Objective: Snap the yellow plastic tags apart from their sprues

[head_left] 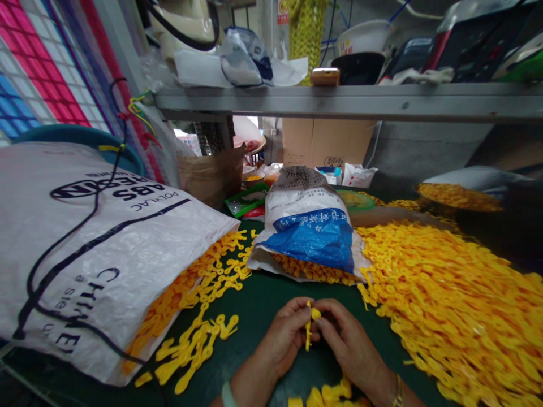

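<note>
Over the dark green table [254, 305], my left hand [285, 333] pinches a thin yellow plastic piece [308, 328] that stands upright between thumb and fingers. My right hand [345, 339] meets it from the other side, thumb and fingertips closed on a small rounded yellow plastic part [315, 314]. Whether the two parts are joined, I cannot tell. Below my right hand, several chunkier yellow pieces [326, 394] lie at the bottom edge. To the left, a loose group of long yellow plastic pieces [197, 347] rests on the table.
A large white sack [106, 249] spills yellow pieces at left. A blue and white bag [311, 232] holds small orange-yellow parts ahead. A big heap of yellow pieces [449, 288] covers the right. A metal shelf [339, 104] crosses above, with a phone [324, 76] on it.
</note>
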Available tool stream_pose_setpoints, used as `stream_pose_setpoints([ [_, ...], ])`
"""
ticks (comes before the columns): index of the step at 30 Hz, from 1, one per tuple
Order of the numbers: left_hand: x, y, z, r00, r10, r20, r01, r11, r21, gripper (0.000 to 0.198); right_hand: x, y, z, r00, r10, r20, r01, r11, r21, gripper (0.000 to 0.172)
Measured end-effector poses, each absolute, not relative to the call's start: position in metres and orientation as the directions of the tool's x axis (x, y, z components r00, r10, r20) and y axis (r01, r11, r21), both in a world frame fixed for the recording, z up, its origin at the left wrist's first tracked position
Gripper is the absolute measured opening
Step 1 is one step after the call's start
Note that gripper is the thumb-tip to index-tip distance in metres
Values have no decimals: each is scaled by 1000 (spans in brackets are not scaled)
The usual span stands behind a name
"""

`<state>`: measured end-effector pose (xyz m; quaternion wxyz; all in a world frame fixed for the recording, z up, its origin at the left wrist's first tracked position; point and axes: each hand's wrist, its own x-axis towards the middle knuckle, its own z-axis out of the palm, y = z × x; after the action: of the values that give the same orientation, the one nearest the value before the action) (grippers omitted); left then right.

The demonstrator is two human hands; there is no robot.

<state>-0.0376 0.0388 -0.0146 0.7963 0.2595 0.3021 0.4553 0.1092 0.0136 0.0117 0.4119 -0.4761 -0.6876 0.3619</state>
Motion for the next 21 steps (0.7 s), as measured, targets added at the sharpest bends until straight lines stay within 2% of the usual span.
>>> stream_pose_setpoints([
  [7, -39, 35, -8, 457, 864, -208, -573, 466, 675, 31, 122, 18, 20, -150, 963, 223, 330, 261, -907, 10],
  [12, -39, 37, -12, 442, 876, -193, -615, 453, 646, 24, 127, 20, 25, -220, 945, 243, 378, 312, -872, 9],
  [21, -38, 35, -9, 429, 887, -171, -590, 418, 691, 19, 117, 15, 21, -184, 930, 318, 445, 367, -817, 11],
])
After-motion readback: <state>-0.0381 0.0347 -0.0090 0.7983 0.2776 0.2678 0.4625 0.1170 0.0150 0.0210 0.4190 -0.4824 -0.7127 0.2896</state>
